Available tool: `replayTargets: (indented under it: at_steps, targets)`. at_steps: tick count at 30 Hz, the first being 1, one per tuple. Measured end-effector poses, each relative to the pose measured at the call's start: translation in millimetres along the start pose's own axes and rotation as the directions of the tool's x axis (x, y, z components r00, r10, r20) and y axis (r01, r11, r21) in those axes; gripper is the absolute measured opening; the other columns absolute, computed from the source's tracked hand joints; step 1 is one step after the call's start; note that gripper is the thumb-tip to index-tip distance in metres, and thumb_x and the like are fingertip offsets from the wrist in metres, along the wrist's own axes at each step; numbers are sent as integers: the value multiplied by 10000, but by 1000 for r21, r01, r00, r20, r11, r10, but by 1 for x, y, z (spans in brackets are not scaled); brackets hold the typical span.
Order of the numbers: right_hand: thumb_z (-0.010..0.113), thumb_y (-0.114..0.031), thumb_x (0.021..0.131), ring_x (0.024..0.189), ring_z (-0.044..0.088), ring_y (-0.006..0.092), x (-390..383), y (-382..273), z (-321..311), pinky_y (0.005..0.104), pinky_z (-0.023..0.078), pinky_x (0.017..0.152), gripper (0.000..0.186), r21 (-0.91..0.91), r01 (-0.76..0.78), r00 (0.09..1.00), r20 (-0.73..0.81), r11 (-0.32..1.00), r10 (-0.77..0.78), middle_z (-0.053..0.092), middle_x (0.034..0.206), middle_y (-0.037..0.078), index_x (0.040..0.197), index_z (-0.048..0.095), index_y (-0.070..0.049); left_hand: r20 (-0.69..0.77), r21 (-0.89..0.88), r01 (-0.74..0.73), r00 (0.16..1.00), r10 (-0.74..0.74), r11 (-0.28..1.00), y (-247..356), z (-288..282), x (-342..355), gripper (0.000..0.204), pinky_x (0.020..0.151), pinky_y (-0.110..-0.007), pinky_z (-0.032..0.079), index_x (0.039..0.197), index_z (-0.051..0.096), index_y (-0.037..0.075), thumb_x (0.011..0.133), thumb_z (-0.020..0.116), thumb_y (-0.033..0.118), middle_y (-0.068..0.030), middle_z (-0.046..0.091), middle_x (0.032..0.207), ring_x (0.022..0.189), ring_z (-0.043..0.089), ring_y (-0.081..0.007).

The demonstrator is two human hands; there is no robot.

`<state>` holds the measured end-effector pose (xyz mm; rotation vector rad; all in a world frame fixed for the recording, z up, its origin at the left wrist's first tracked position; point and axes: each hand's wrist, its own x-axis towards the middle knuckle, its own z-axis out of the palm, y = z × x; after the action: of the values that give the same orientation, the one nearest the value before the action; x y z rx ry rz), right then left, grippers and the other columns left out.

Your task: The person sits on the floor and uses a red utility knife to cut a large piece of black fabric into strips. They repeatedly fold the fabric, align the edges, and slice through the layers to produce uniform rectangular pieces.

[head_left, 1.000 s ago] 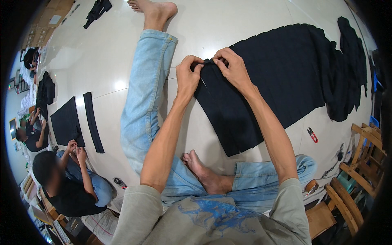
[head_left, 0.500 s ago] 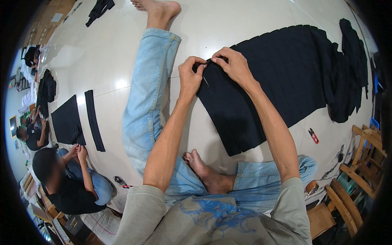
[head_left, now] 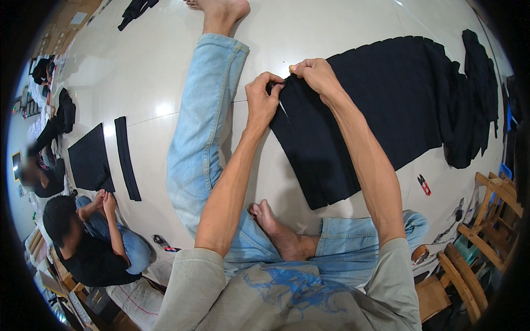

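Observation:
A large black pleated cloth (head_left: pixel 381 105) lies spread over the floor in front of me, its top edge running up to my fingers. My left hand (head_left: pixel 263 99) pinches the cloth's upper left corner between thumb and fingers. Just to the right and slightly higher, my right hand (head_left: pixel 316 77) is closed in a pinch on the same edge, lifting it a little. A thin white strip (head_left: pixel 284 108), perhaps thread or a gap in the cloth, shows below my left fingers; I cannot tell which. Anything smaller between the fingertips is hidden.
Red-handled thread snips (head_left: pixel 424 185) lie right of the cloth, near wooden stools (head_left: pixel 486 231). A bunched black cloth (head_left: pixel 479 83) lies far right. To the left, a seated person (head_left: pixel 83 243) handles another black pleated piece (head_left: pixel 88 160) beside a black strip (head_left: pixel 127 160).
My right hand has risen slightly, and the gap between my hands has widened a little. The cloth's corner is pulled up with it. My left hand still pinches the edge.

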<state>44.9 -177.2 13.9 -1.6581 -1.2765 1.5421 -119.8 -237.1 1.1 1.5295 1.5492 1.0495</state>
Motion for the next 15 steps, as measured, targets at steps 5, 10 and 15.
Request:
replayTargets:
  at_steps: [5, 10, 15]
  targets:
    - [711, -186, 909, 729, 586, 118, 7, -4, 8, 279, 465, 682, 209, -8, 3, 992, -123, 1000, -4, 670, 781, 53, 908, 718, 23, 19, -57, 26, 1000, -25, 998, -5, 0, 3, 65, 736, -306, 508, 932, 656, -32, 875, 634, -53, -122, 719, 820, 759, 657, -157]
    - [691, -197, 919, 702, 620, 135, 6, -6, 19, 297, 490, 656, 248, -218, 68, 969, -219, 973, -117, 698, 789, 89, 925, 709, 50, 61, -30, 33, 998, -31, 999, -5, -6, 5, 67, 692, -306, 478, 940, 642, -28, 876, 657, -38, -93, 683, 778, 738, 604, -124]
    - [652, -184, 943, 899, 730, 283, 9, -12, 21, 380, 569, 791, 274, 44, 108, 981, -169, 993, -99, 734, 961, 218, 1007, 693, 79, 95, -9, 90, 992, -89, 996, 4, -9, 8, 65, 654, -305, 449, 932, 638, -22, 875, 669, -25, -72, 632, 740, 695, 530, -119]
